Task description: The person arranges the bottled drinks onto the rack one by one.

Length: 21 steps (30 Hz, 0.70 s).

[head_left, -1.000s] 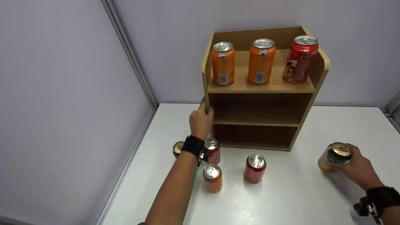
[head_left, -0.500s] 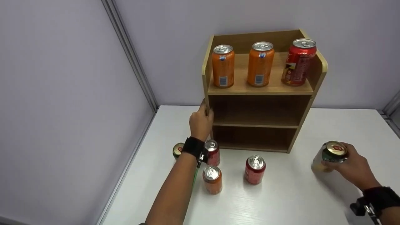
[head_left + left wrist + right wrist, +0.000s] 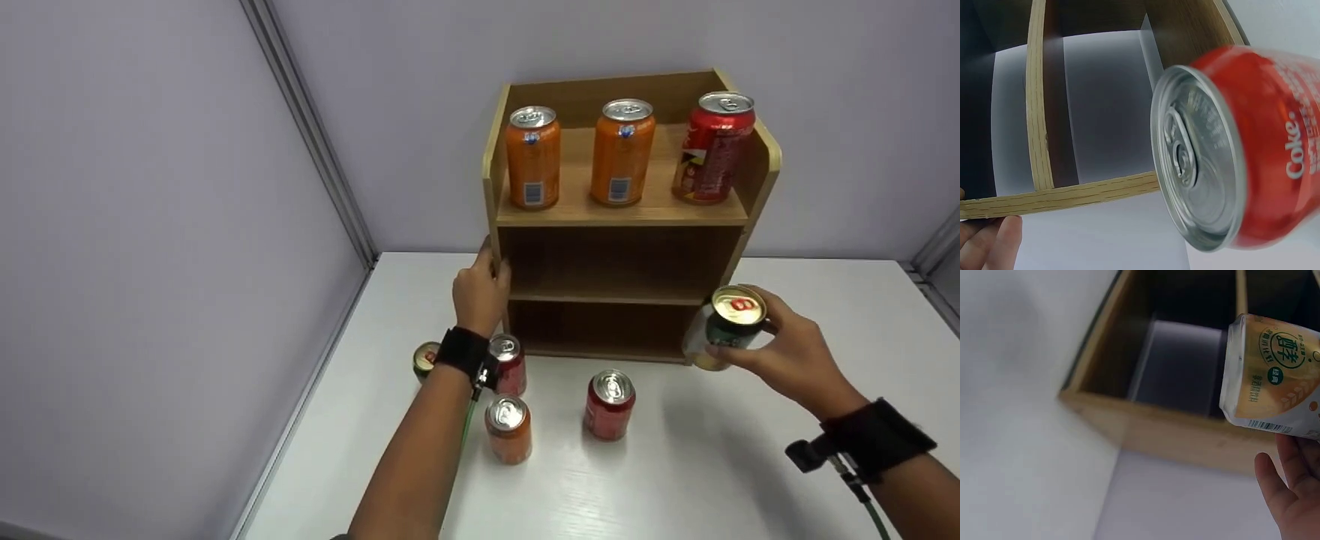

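Observation:
My right hand (image 3: 799, 364) holds a green-and-white drink can (image 3: 726, 330) with a gold lid. It is raised off the table, slightly tilted, in front of the lower right part of the wooden shelf (image 3: 622, 222). In the right wrist view, the can (image 3: 1278, 377) shows an orange label; the thumb and fingers (image 3: 1292, 481) lie along its side. My left hand (image 3: 480, 296) grips the shelf's left side panel, its fingertips partly hidden behind it. In the left wrist view, a red Coke can (image 3: 1266, 146) stands close to the camera.
Two orange cans (image 3: 532, 161) and a red can (image 3: 712, 150) stand on the top shelf. On the white table (image 3: 637, 495) are a red can (image 3: 609, 405), an orange can (image 3: 508, 431), another red can (image 3: 508, 367) and a gold-topped can (image 3: 426, 356) partly behind the left wrist.
My right hand has lifted the green-and-white can off the table and carried it left and up toward the shelf. The left hand has stayed on the shelf's side.

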Motion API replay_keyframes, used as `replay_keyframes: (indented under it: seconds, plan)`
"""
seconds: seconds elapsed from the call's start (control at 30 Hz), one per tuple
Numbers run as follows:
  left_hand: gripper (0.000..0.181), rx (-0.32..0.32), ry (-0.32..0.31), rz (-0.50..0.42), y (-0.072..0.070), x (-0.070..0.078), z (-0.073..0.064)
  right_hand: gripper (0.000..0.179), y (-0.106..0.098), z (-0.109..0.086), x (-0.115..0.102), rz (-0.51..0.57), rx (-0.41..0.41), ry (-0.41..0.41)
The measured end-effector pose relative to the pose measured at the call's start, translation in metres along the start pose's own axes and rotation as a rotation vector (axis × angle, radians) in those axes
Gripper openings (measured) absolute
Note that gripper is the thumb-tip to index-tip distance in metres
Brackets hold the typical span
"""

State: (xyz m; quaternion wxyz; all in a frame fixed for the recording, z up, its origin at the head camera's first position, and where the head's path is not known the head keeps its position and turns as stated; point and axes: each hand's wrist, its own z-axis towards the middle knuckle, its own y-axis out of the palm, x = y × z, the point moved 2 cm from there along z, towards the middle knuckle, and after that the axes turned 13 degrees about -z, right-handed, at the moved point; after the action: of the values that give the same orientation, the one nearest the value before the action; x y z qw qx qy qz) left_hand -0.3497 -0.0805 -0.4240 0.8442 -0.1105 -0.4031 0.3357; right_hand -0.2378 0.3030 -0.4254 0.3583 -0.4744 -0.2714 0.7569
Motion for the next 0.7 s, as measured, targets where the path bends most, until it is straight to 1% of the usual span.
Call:
replay_keyframes:
  seconds: [0.07, 0.13, 0.23, 0.33, 0.4, 0.47, 0.6, 0.7]
  plan:
    - [0.021, 0.0, 0.001, -0.002, 0.0, 0.0, 0.001, 0.09, 0.002, 0.009, -0.017, 0.011, 0.002, -0.055]
    - [0.029, -0.007, 0.003, -0.006, 0.0, 0.0, 0.002, 0.09, 0.005, 0.019, -0.032, 0.023, -0.009, -0.113]
    - [0.037, -0.02, 0.004, -0.01, 0.0, -0.001, 0.001, 0.088, 0.011, 0.031, -0.051, 0.047, -0.029, -0.19]
    - [0.031, -0.018, 0.0, -0.009, -0.001, -0.001, 0.0, 0.084, 0.021, 0.043, -0.067, 0.07, -0.046, -0.24]
    - [0.025, -0.007, 0.001, -0.007, -0.001, -0.001, 0.0, 0.082, 0.027, 0.051, -0.077, 0.072, -0.056, -0.243]
    - [0.023, 0.0, 0.005, -0.008, -0.001, -0.002, 0.0, 0.082, 0.035, 0.059, -0.085, 0.074, -0.069, -0.22]
    - [0.027, 0.0, 0.016, -0.007, 0.001, -0.002, 0.0, 0.086, 0.048, 0.073, -0.096, 0.08, -0.097, -0.154]
    - [0.032, 0.001, 0.019, -0.003, 0.002, -0.002, -0.001, 0.089, 0.056, 0.084, -0.102, 0.09, -0.111, -0.133]
